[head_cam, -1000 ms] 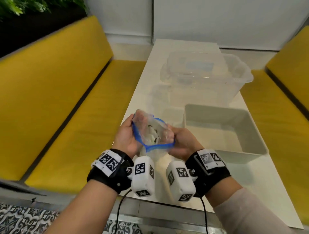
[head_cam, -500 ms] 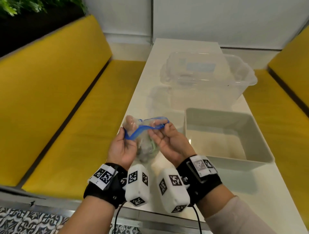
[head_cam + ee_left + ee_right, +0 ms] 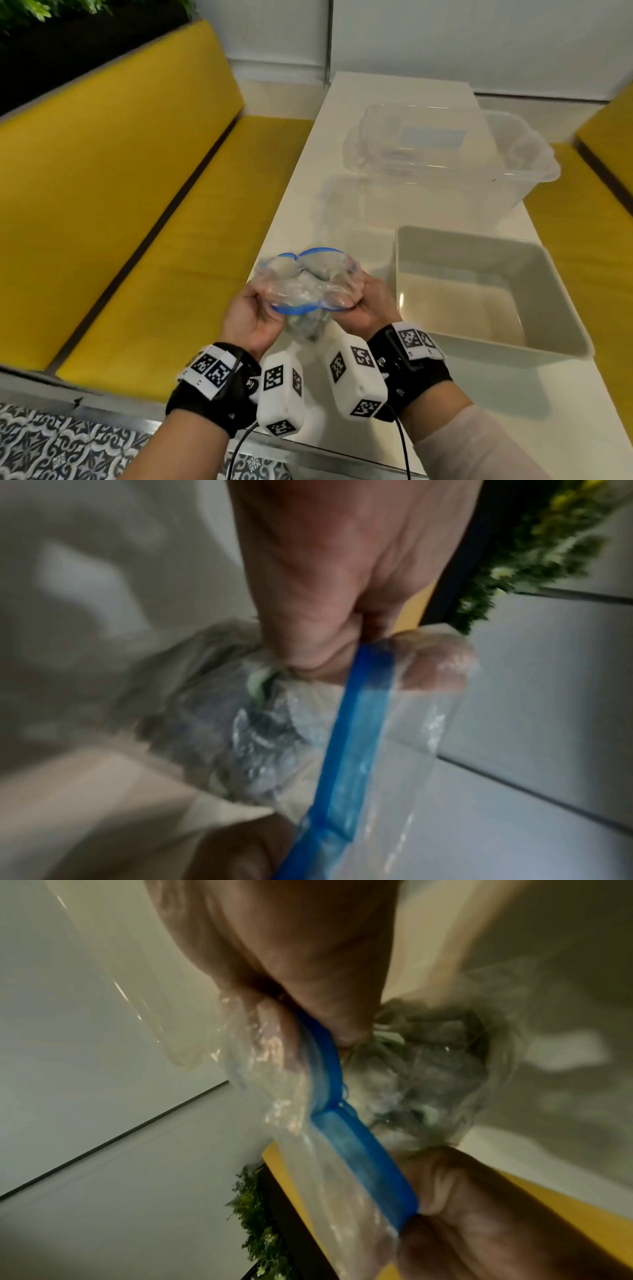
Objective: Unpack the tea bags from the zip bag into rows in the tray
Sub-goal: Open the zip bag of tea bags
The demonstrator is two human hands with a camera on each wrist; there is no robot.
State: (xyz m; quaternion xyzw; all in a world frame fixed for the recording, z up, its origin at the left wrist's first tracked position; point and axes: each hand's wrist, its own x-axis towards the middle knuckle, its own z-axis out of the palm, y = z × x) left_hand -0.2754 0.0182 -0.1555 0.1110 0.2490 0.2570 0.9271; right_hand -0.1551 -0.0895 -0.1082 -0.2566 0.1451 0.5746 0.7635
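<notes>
A clear zip bag (image 3: 305,291) with a blue zip strip (image 3: 356,739) hangs between both hands above the near table edge. Its mouth is spread wide. Tea bags (image 3: 260,739) bunch in its bottom, seen blurred through the plastic. My left hand (image 3: 251,313) pinches the left side of the mouth, and my right hand (image 3: 364,301) pinches the right side (image 3: 318,1053). The grey tray (image 3: 486,346) stands just right of my hands, and its floor shows nothing lying on it.
A clear plastic tub (image 3: 445,161) stands behind the tray on the white table (image 3: 308,192). Yellow benches (image 3: 120,192) run along both sides. Patterned floor tiles (image 3: 51,448) show below the table's near edge.
The bag's mouth, stretched flat into a narrow line half a second ago, is now pulled into a wide loop. Both hands dropped slightly and turned outward.
</notes>
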